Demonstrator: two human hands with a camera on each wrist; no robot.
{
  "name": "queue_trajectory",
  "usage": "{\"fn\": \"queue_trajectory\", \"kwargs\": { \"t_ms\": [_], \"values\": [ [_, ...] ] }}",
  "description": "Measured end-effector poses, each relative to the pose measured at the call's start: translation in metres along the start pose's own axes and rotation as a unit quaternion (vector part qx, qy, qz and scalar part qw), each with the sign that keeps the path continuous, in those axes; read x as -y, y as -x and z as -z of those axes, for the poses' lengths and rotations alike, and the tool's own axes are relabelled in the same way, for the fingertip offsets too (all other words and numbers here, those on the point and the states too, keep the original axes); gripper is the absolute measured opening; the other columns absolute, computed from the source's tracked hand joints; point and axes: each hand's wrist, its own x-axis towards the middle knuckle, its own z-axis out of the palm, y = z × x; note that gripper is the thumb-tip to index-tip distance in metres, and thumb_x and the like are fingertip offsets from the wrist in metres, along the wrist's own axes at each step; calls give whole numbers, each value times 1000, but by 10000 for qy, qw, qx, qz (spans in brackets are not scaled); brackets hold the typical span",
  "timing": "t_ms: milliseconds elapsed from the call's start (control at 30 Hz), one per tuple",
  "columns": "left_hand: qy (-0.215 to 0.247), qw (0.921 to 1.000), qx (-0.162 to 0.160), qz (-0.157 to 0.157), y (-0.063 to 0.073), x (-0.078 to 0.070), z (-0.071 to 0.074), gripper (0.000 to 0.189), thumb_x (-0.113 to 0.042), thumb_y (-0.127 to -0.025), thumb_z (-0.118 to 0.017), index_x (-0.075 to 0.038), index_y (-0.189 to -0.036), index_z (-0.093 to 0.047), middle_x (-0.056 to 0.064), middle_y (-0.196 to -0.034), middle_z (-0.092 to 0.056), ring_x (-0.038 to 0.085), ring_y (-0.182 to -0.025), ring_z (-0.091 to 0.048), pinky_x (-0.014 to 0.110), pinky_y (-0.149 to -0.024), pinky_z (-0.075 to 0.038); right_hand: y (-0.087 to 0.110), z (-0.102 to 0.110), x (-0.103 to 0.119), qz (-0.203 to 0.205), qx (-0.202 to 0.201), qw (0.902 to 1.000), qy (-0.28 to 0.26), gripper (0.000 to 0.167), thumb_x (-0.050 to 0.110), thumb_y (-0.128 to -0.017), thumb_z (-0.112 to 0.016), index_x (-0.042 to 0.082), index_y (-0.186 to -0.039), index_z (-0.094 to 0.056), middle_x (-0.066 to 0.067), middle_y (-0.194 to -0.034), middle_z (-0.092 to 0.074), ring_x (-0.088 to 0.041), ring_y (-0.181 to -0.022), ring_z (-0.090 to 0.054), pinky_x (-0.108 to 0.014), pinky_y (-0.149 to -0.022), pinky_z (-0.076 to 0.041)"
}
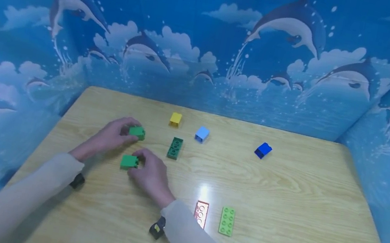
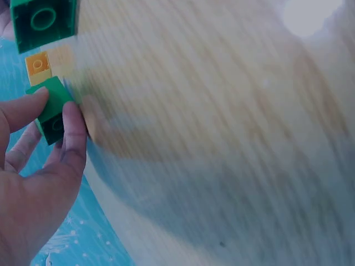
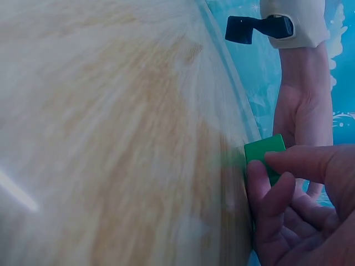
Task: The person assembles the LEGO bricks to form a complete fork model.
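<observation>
My left hand (image 1: pixel 115 134) pinches a green toy brick (image 1: pixel 136 132) between thumb and fingers, on the left part of the table. The left wrist view shows the hollow underside of this brick (image 2: pixel 52 102). Nearer to me, my right hand (image 1: pixel 152 173) grips a second green brick (image 1: pixel 129 162) by its studded end. That brick (image 3: pixel 260 148) shows between thumb and fingers in the right wrist view, with the left forearm behind it. The two bricks are apart. Just right of both hands lies a dark green brick (image 1: pixel 175 148), hollow side up.
Farther back on the wooden table (image 1: pixel 296 207) are a yellow brick (image 1: pixel 175 119), a light blue brick (image 1: pixel 202 134) and a dark blue brick (image 1: pixel 263 150). A red-edged brick (image 1: pixel 200 213), partly behind the right sleeve, and a light green brick (image 1: pixel 227 221) lie in front. Dolphin-print cloth (image 1: pixel 191 52) surrounds the table.
</observation>
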Motion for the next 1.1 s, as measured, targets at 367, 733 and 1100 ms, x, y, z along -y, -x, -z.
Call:
{"fn": "queue_trajectory", "kwargs": {
  "t_ms": [367,733,1100],
  "values": [
    [325,9987,379,111,11,-2,16,43,-1,-106,-70,3,-145,-55,25,-141,-62,43,-122,-67,51,-93,-60,8,3,8,201,-66,9992,-351,39,20,-92,-89,13,-126,-71,7,-110,-69,-9,-95,-64,-29,-84,-57],
    [164,9986,490,-97,17,5,14,42,-2,-101,-76,0,-141,-66,18,-130,-72,35,-113,-71,59,-101,-56,1,12,13,330,-369,9901,-1313,48,11,-94,-85,1,-137,-66,0,-109,-64,-12,-84,-63,-27,-67,-58],
    [223,9980,550,-219,19,12,10,49,-2,-98,-80,3,-144,-62,14,-121,-71,30,-108,-66,48,-94,-55,-14,17,13,588,-845,9814,-1622,45,3,-95,-82,5,-137,-65,-2,-112,-64,-12,-90,-64,-27,-75,-59]
  ]
}}
